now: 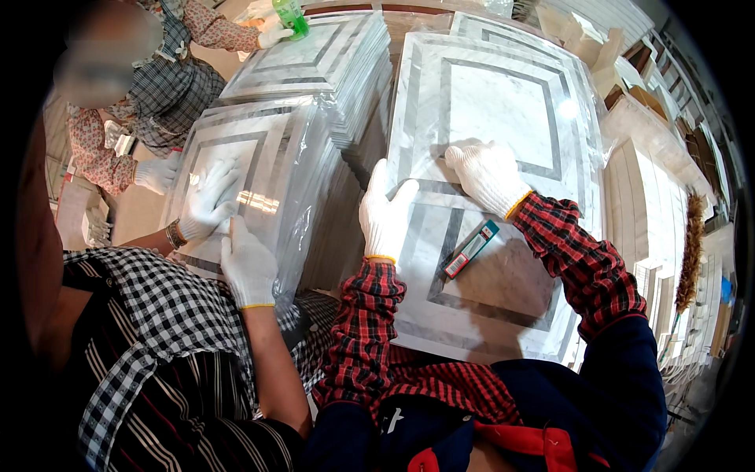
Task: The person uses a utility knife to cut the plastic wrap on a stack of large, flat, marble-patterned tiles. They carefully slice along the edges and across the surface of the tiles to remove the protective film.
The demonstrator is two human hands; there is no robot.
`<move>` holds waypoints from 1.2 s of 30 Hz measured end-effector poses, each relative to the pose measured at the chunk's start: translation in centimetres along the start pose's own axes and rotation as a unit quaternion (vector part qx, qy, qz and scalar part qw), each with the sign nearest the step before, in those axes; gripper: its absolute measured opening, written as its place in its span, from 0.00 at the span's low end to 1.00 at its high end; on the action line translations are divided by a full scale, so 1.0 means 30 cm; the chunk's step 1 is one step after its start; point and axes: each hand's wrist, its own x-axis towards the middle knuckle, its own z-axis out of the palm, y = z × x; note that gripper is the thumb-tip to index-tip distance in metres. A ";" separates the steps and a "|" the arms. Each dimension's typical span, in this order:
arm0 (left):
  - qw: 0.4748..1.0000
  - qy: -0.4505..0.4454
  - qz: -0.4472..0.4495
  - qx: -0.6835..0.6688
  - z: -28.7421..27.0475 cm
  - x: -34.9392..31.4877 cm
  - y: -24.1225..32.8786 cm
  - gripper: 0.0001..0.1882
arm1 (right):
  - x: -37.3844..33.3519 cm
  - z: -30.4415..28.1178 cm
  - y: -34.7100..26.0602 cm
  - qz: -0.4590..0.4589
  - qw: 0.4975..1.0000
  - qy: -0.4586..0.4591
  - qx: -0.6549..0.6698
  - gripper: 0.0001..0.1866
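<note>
In front of me lies a stack of marble-patterned panels (503, 110), white with grey rectangular borders. My left hand (385, 211), in a white knit glove, rests along the left edge of the top panel, fingers extended and thumb apart. On the panel's surface, my right hand (487, 179), gloved too, is closed with its fingers curled under; anything in them is hidden. Just below my right hand, a small teal, white and red narrow box (470, 249) lies slanted on the panel. My forearms wear red-and-black plaid sleeves.
To my left, a co-worker's gloved hands (250, 263) touch a film-wrapped panel stack (303, 157). Across it, another person's gloved hand (275, 36) is by a green bottle (292, 17). A brown feather duster (690, 252) and stacked pale boards (629, 189) stand at right.
</note>
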 end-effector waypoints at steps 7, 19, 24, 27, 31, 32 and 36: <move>1.000 -0.001 -0.007 0.002 -0.003 -0.001 0.006 0.39 | -0.003 0.021 0.023 -0.032 0.999 0.030 0.007 0.10; 1.000 0.002 0.002 0.025 -0.012 0.008 -0.014 0.40 | 0.010 0.030 0.009 -0.031 0.999 0.036 0.008 0.09; 1.000 -0.006 0.001 0.000 0.008 0.018 -0.022 0.40 | 0.005 0.024 0.025 -0.030 0.999 0.021 0.000 0.10; 1.000 -0.004 0.006 0.025 0.016 0.027 -0.030 0.40 | 0.015 0.041 0.048 -0.014 1.000 -0.020 0.002 0.11; 1.000 -0.002 -0.009 0.022 0.011 0.037 -0.053 0.40 | 0.029 0.080 0.086 0.023 0.996 -0.020 0.082 0.11; 1.000 -0.004 -0.018 0.011 0.010 0.036 -0.057 0.40 | 0.019 0.087 0.092 0.025 0.994 0.002 0.111 0.11; 1.000 -0.008 -0.018 0.002 0.021 0.045 -0.061 0.40 | 0.006 0.095 0.099 0.021 0.991 0.039 0.127 0.10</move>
